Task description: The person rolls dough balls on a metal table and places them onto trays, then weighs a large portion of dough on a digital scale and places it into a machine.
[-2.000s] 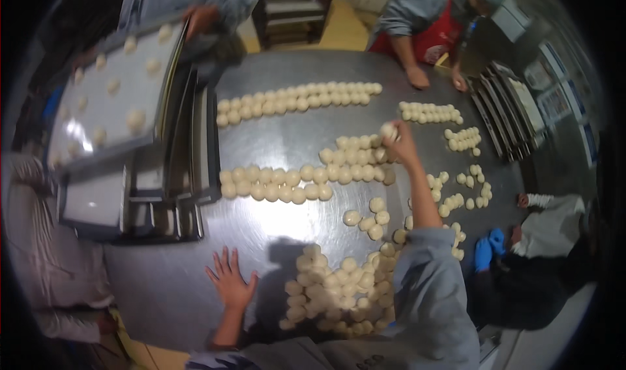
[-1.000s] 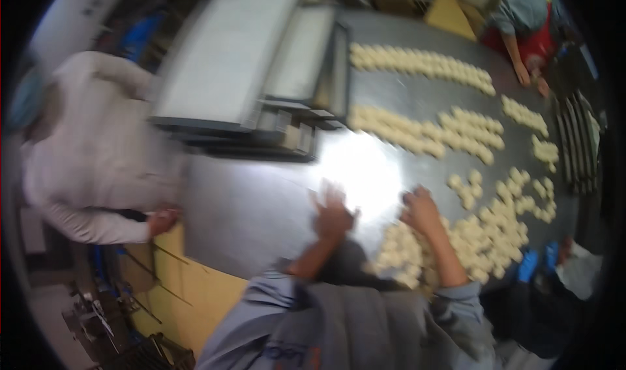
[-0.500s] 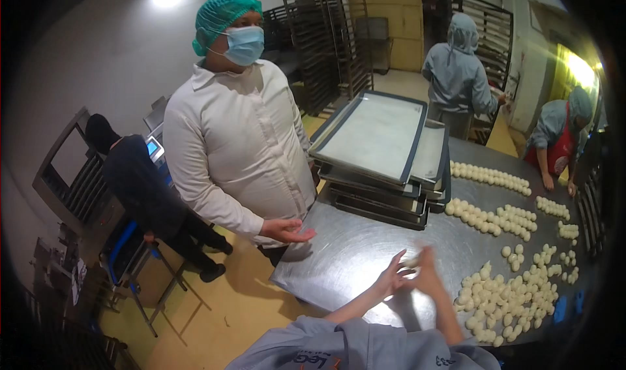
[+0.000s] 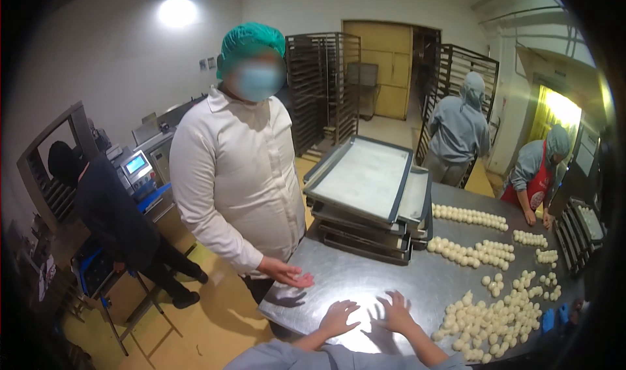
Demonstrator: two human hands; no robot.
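My left hand (image 4: 338,318) is held low over the bare near part of the steel table (image 4: 306,298), fingers stretched out and nothing in it. Beside it, my right hand (image 4: 394,314) is also open, its fingers spread and its palm free of any object. A gap separates the two. To the right of my right hand lies a heap of pale dough balls (image 4: 486,327). Farther back are rows of dough balls (image 4: 469,252), set close against one another.
A stack of baking trays (image 4: 362,174) stands on the table's far side. At the left corner a masked person (image 4: 238,168) holds a hand over the table edge. Another person (image 4: 531,171) in a red apron works at the far right. Rack trolleys (image 4: 326,86) stand behind.
My hands were close together, the right one blurred; now they are apart, lower and open. The head view has shifted, showing more of the room's upper part.
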